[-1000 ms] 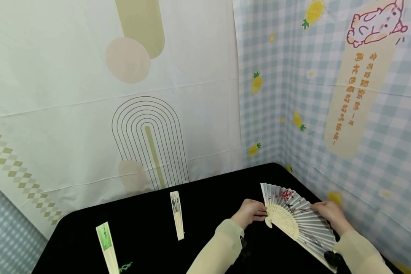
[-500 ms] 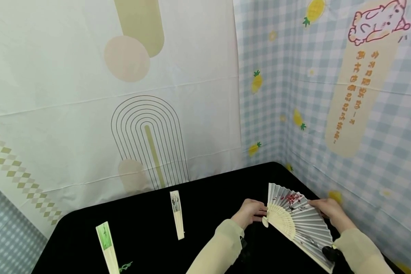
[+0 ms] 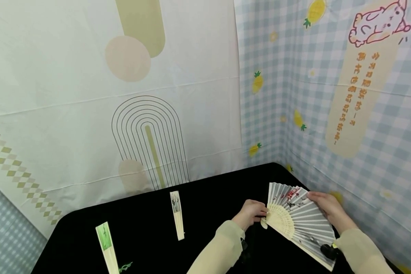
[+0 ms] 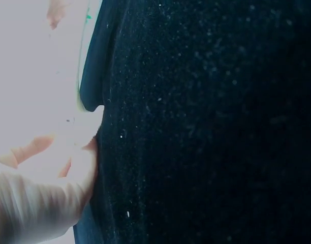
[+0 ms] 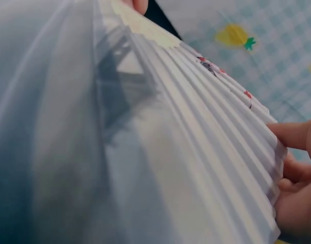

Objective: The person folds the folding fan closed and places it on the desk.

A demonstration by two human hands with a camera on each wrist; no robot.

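Observation:
In the head view a spread folding fan [image 3: 306,222] is held over the right side of the black table. It has a pale pierced wooden part and a grey pleated leaf with red blossoms. The left hand [image 3: 251,212] grips it near the pivot, fingers curled at the ribs. At the far outer edge the right hand [image 3: 328,207] pinches the pleats. The right wrist view shows the pleats [image 5: 211,132] running close up to that hand's thumb and fingers [image 5: 292,134]. Glare washes out most of the fan in the left wrist view, beside the left hand [image 4: 49,198].
A folded fan [image 3: 177,215] with a dark print lies mid-table. Further left is a folded green fan [image 3: 107,247] with a green tassel [image 3: 125,266]. A white curtain [image 3: 209,114] hangs behind the black table [image 3: 219,201], and a checked curtain [image 3: 301,152] at its right.
The fan's spread has narrowed a little: its upper edge has swung to the right and its pivot end has shifted slightly left. The right hand has moved a bit up and left along the rim.

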